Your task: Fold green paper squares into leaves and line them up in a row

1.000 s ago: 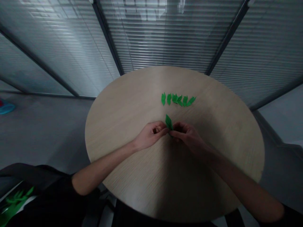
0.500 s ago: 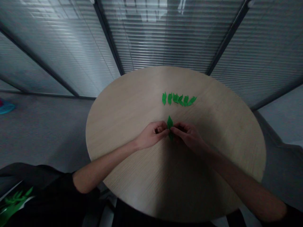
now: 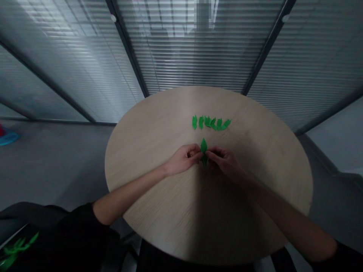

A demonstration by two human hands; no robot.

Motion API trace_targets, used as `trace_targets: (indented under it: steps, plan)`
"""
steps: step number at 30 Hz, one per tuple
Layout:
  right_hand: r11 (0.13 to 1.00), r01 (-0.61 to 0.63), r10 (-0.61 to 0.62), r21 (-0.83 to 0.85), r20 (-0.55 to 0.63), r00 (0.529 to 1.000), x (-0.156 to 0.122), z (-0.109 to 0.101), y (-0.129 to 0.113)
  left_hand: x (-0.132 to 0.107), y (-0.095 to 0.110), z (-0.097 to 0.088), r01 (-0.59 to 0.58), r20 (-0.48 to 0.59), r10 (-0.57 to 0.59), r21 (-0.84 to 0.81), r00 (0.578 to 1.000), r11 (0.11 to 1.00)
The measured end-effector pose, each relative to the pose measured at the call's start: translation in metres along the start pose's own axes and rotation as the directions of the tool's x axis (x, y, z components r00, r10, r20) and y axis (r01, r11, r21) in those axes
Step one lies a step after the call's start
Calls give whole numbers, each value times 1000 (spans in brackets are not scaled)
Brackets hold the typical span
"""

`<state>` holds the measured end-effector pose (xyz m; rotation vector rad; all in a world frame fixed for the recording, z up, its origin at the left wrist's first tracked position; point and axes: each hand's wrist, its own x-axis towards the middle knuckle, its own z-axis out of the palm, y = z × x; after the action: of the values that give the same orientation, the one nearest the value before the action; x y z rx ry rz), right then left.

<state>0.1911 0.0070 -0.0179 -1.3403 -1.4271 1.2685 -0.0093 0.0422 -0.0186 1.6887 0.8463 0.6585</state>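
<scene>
A small green paper leaf [image 3: 203, 148] stands pinched between both my hands just above the round wooden table [image 3: 159, 128]. My left hand [image 3: 183, 161] grips its left edge with closed fingers. From the right, my right hand [image 3: 225, 161] pinches the same leaf, fingers curled. Beyond the hands, a row of several finished green paper leaves [image 3: 211, 122] lies on the tabletop.
Glass walls with horizontal blinds [image 3: 181, 45] stand right behind the table. More green paper pieces [image 3: 15, 247] lie at the lower left by my dark sleeve. A blue object [image 3: 8, 136] lies on the grey floor at the far left.
The leaf has turned from tilted to more upright between my fingers. The view has shifted slightly, so the table sits a little lower in the picture. Both hands keep their pinch.
</scene>
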Motion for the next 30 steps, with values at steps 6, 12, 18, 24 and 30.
trace_targets:
  steps: [6, 12, 18, 24, 30]
  plan:
    - [998, 35, -38, -43, -83, 996, 3, -4, 2, 11, -3, 6, -37, -83, 36, -16, 996, 999]
    - [999, 42, -44, -27, -89, 995, 3, 1, 6, 6, -4, 14, 8, -103, -18, -94, 995, 996]
    - [999, 36, -39, -40, -62, 997, -1, 3, 6, 2, -1, 11, -20, -91, 11, -90, 996, 996]
    - [995, 89, -92, -50, -64, 994, -5, 4, 3, -1, 1, 8, -46, -49, 40, -138, 998, 989]
    - [982, 179, -185, -64, -121, 975, -5, 4, 4, -2, 2, 14, -31, -115, 14, -147, 993, 989]
